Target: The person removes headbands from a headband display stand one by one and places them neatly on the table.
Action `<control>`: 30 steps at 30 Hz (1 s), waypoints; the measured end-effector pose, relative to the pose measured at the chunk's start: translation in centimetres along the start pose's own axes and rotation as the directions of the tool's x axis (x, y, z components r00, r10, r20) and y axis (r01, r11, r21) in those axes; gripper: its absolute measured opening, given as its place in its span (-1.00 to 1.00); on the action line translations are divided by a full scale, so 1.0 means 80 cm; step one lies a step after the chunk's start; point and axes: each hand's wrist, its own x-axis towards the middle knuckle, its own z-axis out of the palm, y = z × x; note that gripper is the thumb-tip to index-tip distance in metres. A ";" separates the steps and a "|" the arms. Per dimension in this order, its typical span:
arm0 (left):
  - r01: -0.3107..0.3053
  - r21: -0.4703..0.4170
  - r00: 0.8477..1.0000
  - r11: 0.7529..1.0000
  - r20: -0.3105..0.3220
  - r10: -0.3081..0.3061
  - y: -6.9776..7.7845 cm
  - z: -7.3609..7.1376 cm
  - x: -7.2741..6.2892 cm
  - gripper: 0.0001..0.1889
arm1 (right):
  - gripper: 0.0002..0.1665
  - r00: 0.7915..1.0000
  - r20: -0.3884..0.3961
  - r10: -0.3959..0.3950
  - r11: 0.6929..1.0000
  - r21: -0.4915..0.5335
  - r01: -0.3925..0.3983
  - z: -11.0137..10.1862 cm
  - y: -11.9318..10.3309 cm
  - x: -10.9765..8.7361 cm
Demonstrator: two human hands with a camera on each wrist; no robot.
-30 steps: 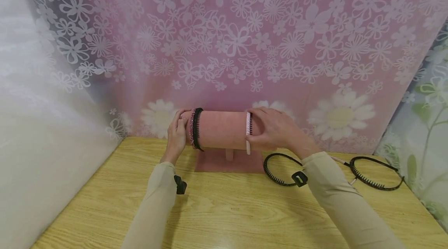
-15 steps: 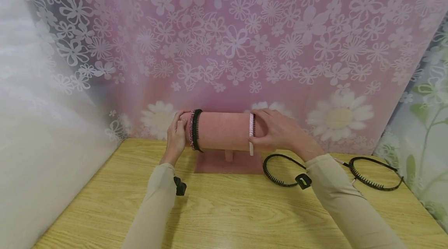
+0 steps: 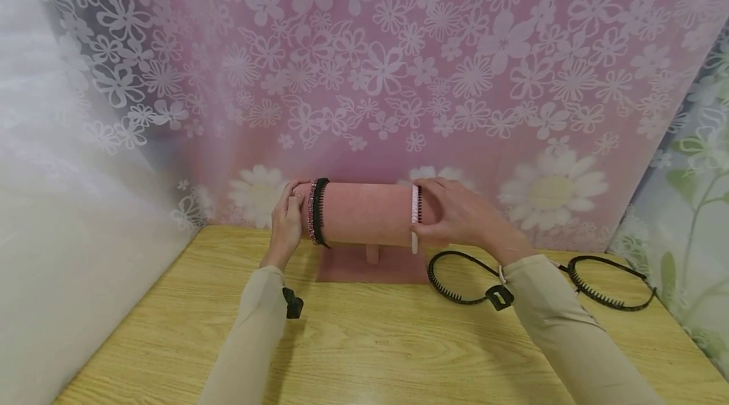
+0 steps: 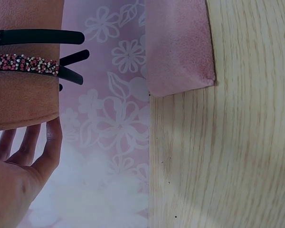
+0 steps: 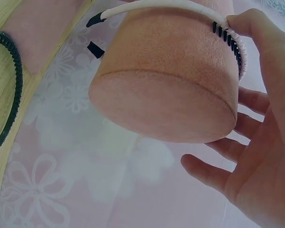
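Observation:
A pink fabric roll (image 3: 367,212) on a stand with a flat pink base (image 3: 347,269) lies sideways in the head view. My left hand (image 3: 285,224) grips its left end, fingers curled against it. Near that end sit a black toothed headband (image 3: 321,209) and a headband with pink and silver beads (image 4: 23,64), side by side around the roll. At the roll's right side, my right hand (image 3: 464,212) holds a white headband (image 3: 415,209) with dark inner teeth. In the right wrist view the thumb (image 5: 249,23) presses its outer side; the headband's dark tips (image 5: 96,19) protrude past the roll.
To the right on the wooden table (image 3: 364,342) lie a black toothed headband (image 3: 435,278) and another black one (image 3: 576,281), with pale bands partly hidden by the right sleeve. A pink floral curtain (image 3: 376,95) hangs close behind the stand.
My right hand has slid the white headband a little to the right along the roll. The left hand and the two headbands beside it have stayed in place.

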 end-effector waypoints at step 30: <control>0.001 -0.010 1.000 1.000 0.004 0.000 0.001 -0.001 0.000 -0.58 | 0.06 1.000 -0.015 -0.006 1.000 0.011 0.006 -0.006 0.017 -0.017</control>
